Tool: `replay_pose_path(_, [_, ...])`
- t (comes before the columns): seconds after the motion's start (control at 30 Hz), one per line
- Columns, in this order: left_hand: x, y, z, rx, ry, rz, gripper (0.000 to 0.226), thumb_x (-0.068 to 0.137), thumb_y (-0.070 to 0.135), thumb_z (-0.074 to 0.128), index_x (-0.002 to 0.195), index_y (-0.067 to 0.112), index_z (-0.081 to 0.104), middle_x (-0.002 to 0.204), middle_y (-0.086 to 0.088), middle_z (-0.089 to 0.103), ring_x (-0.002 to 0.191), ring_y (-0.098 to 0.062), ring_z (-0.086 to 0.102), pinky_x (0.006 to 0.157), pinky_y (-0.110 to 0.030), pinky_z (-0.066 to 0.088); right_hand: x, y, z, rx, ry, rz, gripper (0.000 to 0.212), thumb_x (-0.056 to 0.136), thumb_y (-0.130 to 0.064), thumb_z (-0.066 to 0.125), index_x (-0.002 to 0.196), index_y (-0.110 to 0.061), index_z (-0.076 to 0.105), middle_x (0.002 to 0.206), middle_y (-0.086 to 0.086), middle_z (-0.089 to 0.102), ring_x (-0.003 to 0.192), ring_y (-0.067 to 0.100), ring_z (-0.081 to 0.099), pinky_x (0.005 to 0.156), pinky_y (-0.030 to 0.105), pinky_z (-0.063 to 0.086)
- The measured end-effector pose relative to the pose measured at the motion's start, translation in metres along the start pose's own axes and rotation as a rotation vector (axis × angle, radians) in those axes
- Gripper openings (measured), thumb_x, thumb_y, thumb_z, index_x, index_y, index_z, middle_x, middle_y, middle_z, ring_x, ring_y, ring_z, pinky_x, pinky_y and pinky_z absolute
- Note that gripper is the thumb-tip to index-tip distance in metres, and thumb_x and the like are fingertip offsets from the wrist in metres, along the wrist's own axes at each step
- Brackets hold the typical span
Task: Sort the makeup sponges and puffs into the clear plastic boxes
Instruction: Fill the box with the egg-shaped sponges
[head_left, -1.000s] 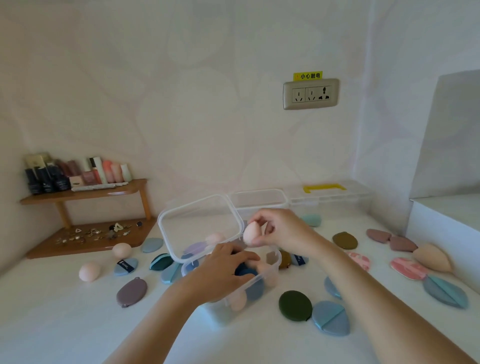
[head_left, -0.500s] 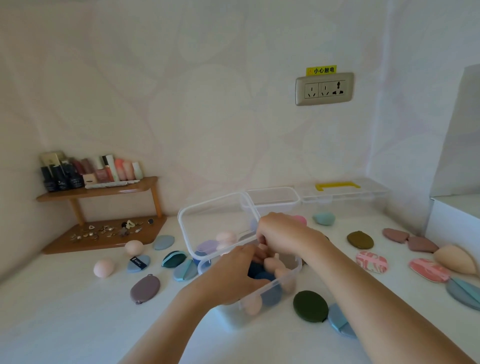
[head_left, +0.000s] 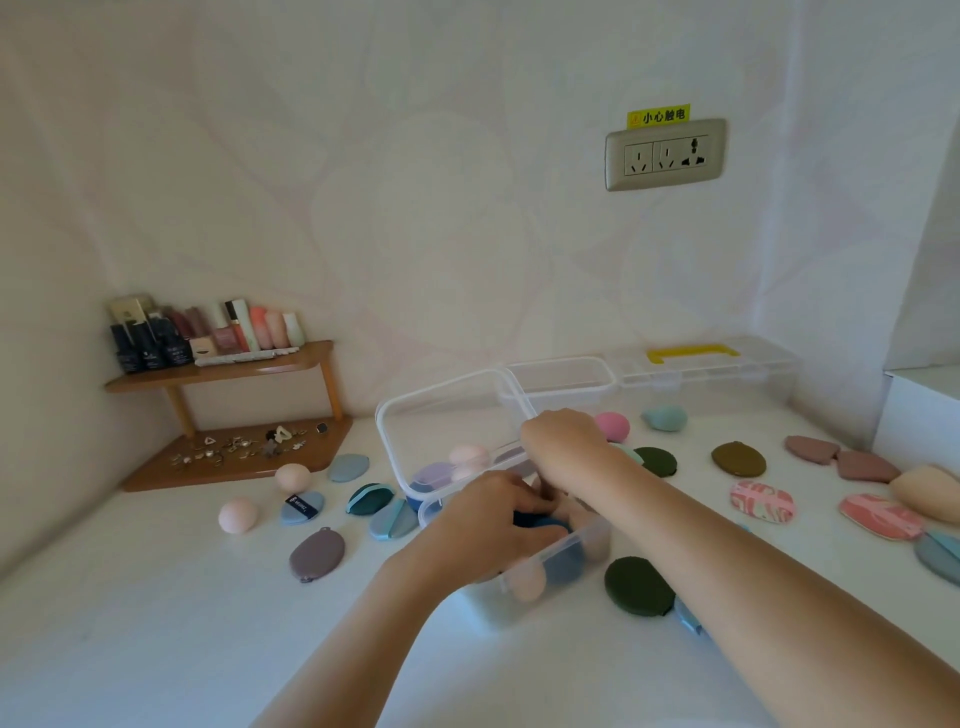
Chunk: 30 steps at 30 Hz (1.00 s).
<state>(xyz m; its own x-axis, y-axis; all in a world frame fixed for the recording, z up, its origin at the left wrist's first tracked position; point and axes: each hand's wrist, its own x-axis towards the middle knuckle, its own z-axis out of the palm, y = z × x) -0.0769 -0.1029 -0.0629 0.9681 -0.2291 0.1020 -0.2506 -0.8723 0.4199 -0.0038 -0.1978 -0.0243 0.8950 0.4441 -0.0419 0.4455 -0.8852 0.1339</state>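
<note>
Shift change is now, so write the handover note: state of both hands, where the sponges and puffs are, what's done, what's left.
Left hand: inside the near clear box, fingers curled among sponges; grip hidden.
Right hand: over the same box, fingertips down inside; any hold hidden.
Done: a dark blue sponge and a peach sponge lie in that box.
Left: loose on the table, a pale pink sponge, mauve puff, dark green puff, olive puff, teal sponge and more on both sides.

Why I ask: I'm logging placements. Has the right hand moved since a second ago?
Yes. The right hand has dropped toward the clear plastic box; its fingers now reach inside it.
</note>
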Motion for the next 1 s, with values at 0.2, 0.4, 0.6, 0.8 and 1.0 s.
replay_pose_path(0.2, [-0.001,0.000,0.001,-0.037,0.007,-0.021,0.021,0.088,0.038,0.060,0.104,0.032,0.072,0.096,0.012,0.067,0.086,-0.009,0.061,0.079,-0.023,0.052,-0.005,0.016,-0.006,0.246,-0.140,-0.006,0.014,0.090,-0.014,0.058,0.095,-0.007,0.069,0.078,0.002,0.068,0.066,0.016,0.062,0.064,0.021,0.048])
replay_pose_path(0.4, [0.000,0.001,0.001,-0.011,0.025,-0.013,0.024,0.089,0.037,0.059,0.110,0.031,0.070,0.103,0.009,0.066,0.091,-0.010,0.061,0.076,-0.015,0.047,-0.017,0.017,-0.003,0.297,0.000,-0.027,0.016,0.087,-0.018,0.065,0.100,-0.010,0.070,0.086,0.001,0.065,0.074,0.017,0.060,0.060,0.023,0.044])
replay_pose_path(0.6, [-0.001,-0.001,-0.004,-0.069,-0.041,0.026,0.024,0.087,0.037,0.062,0.106,0.026,0.073,0.106,0.009,0.063,0.095,-0.010,0.057,0.084,-0.024,0.048,-0.021,0.013,0.011,0.107,0.214,-0.088,0.018,0.091,-0.009,0.052,0.104,-0.009,0.064,0.085,0.003,0.050,0.077,0.017,0.046,0.069,0.029,0.040])
replay_pose_path(0.8, [-0.003,0.000,-0.004,-0.031,-0.008,0.029,0.028,0.089,0.040,0.059,0.113,0.031,0.068,0.105,0.014,0.057,0.092,-0.004,0.052,0.077,-0.014,0.044,-0.012,0.018,0.010,0.030,0.035,-0.166,0.011,0.088,-0.005,0.058,0.081,-0.005,0.066,0.067,0.005,0.054,0.061,0.018,0.049,0.059,0.028,0.041])
replay_pose_path(1.0, [-0.006,0.004,-0.002,0.045,-0.034,0.031,0.031,0.093,0.043,0.050,0.119,0.032,0.064,0.113,0.009,0.060,0.101,-0.012,0.055,0.092,-0.027,0.046,-0.012,0.011,0.003,-0.028,-0.033,-0.210,0.030,0.087,0.001,0.052,0.059,-0.010,0.049,0.060,0.003,0.041,0.050,0.015,0.037,0.049,0.024,0.031])
